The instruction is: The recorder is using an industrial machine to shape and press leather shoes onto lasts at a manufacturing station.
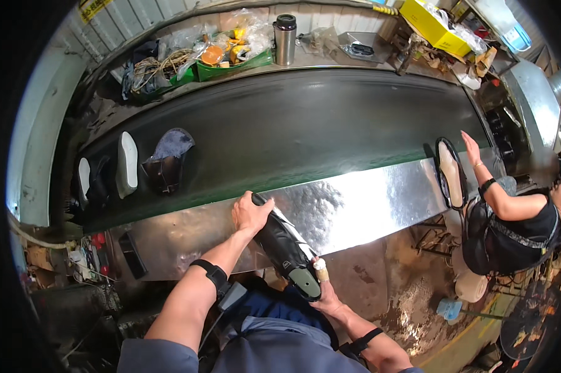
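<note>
Over the near metal ledge I hold a black shoe [279,239] slantwise between both hands. A grey-green last [305,283] with a small hole fills its near end, and a white strip runs along its right side. My left hand [251,213] is wrapped round the far end. My right hand [328,297] grips the near end from the right; its thumb wears a pale cover, and the fingers beneath are partly hidden. Left on the dark belt [280,124] lie a shoe upper with fuzzy lining [170,158], a white-soled shoe [127,165] and a smaller white sole [84,180].
At right, a co-worker [510,217] reaches a hand [470,148] beside a black shoe with a pale inside [450,171]. The metal ledge [367,205] borders the belt, with a dark flat object [132,255] at its left. Beyond stand a steel flask [285,40] and green trays [234,67].
</note>
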A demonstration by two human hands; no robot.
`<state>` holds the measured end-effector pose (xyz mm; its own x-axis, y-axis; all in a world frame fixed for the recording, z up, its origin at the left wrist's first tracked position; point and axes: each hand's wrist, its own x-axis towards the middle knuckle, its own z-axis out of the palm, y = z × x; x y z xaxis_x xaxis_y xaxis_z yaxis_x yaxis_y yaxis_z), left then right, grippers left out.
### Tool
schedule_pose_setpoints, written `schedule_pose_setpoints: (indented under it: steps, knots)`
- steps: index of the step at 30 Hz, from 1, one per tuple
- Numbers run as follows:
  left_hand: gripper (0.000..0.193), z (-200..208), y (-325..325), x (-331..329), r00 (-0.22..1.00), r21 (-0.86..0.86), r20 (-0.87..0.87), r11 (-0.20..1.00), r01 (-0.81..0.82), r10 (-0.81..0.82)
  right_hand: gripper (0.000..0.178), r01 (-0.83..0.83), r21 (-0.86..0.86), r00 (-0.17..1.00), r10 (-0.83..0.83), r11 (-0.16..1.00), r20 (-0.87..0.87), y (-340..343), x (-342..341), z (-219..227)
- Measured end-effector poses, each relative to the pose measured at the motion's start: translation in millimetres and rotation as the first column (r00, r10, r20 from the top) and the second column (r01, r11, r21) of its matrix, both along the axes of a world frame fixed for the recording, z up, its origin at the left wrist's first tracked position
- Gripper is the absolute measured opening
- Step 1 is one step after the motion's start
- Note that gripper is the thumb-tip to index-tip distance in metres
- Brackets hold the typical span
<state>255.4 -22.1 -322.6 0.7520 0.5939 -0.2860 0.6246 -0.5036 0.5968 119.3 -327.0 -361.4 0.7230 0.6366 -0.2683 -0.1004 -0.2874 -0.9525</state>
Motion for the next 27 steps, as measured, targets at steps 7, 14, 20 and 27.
schedule_pose_setpoints:
  steps: [7, 14, 20, 27]
  knots:
    - [0.030, 35.3, 31.9, -39.5, 0.936, -0.391, 0.233, 0.907, -0.156, 0.262, 0.131, -0.068, 0.260, 0.997, 0.060, 0.963, 0.039, 27.3, 32.3, 85.7]
    - [0.020, 122.4, 65.5, -98.2, 0.743, -0.573, 0.495, 0.812, -0.111, 0.451, 0.105, -0.235, 0.093, 0.820, 0.248, 0.968, -0.516, 117.3, 119.0, 154.1]
    - [0.014, 141.2, 100.8, -150.3, 0.617, -0.604, 0.489, 0.750, -0.270, 0.616, 0.112, -0.390, 0.258, 0.829, 0.459, 0.884, -0.319, 153.7, 91.6, 158.4]
    - [0.023, 70.2, 139.0, -151.9, 0.703, -0.500, 0.232, 0.702, -0.507, 0.672, 0.132, -0.639, -0.030, 0.671, 0.575, 0.769, 0.468, 106.4, 36.1, 106.6]
